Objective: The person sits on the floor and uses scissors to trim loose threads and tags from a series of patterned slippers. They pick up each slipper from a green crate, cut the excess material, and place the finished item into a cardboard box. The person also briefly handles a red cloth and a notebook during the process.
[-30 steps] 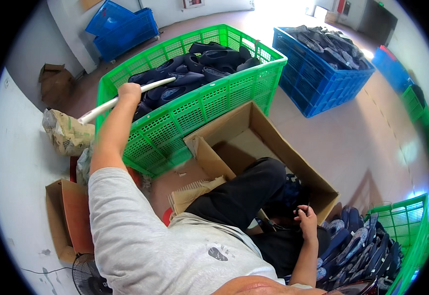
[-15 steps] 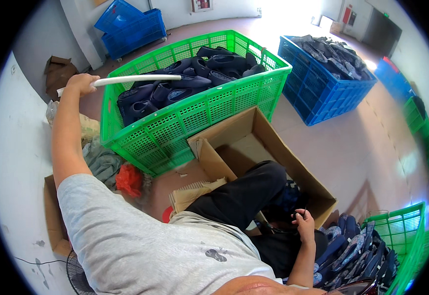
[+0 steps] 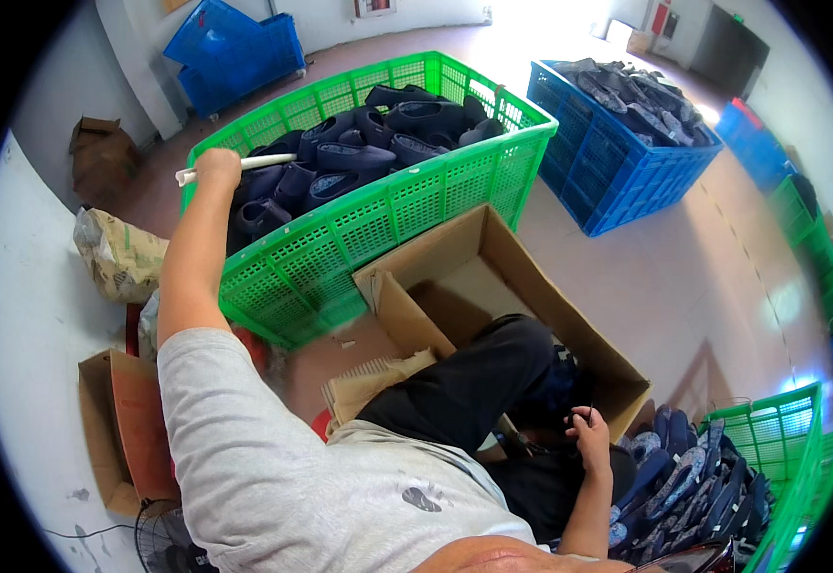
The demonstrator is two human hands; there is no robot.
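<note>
- Head view looks down on 1 seated person with both arms out: the left hand (image 3: 218,168) is raised far forward and to the left, the right hand (image 3: 589,440) is low by the right knee.
- Left hand is fisted around a white rod (image 3: 245,166), gripping it near 1 end. The rod's long axis runs roughly level, left to right, its free end reaching over the near left corner of the big green crate (image 3: 407,205).
- Dark shoe parts (image 3: 359,153) fill that crate; the nearest pieces lie just beyond and to the right of the rod's tip, so the left hand is plainly the nearer one.
- Right hand is curled around a small dark object; what it is cannot be told. It sits just beside a second green crate (image 3: 779,449) of dark soles, well apart from the rod.
- An open cardboard box (image 3: 493,286) lies between the 2 hands.
</note>
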